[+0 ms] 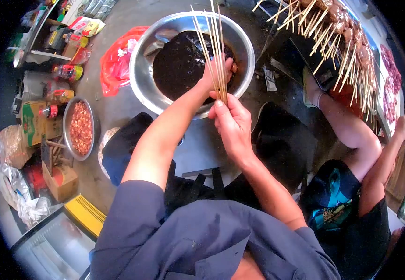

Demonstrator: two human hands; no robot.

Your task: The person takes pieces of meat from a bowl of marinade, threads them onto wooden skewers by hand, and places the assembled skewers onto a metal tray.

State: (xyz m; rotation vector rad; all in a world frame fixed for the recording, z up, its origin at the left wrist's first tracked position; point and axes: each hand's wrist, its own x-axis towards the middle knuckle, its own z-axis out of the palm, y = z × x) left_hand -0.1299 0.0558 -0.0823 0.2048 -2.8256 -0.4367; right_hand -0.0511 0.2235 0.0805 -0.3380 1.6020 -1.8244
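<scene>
My right hand (233, 123) is closed round the lower ends of a bundle of thin wooden skewers (214, 39), which fan upward over the bowl. Behind the sticks, my left hand (215, 72) is over the right part of the bowl with its fingers curled. A small reddish bit (234, 68) shows at its fingertips; I cannot make out what it is. Below both hands stands a wide metal bowl (139, 84) with a dark, glossy mass (177, 70) inside.
A smaller metal bowl of reddish chopped pieces (81, 128) stands left, near bottles (68, 72) and cartons (60, 182). A red plastic bag (111, 72) touches the big bowl's left side. At right, many meat skewers (342, 42) overhang a table edge, beside another person's leg (347, 116).
</scene>
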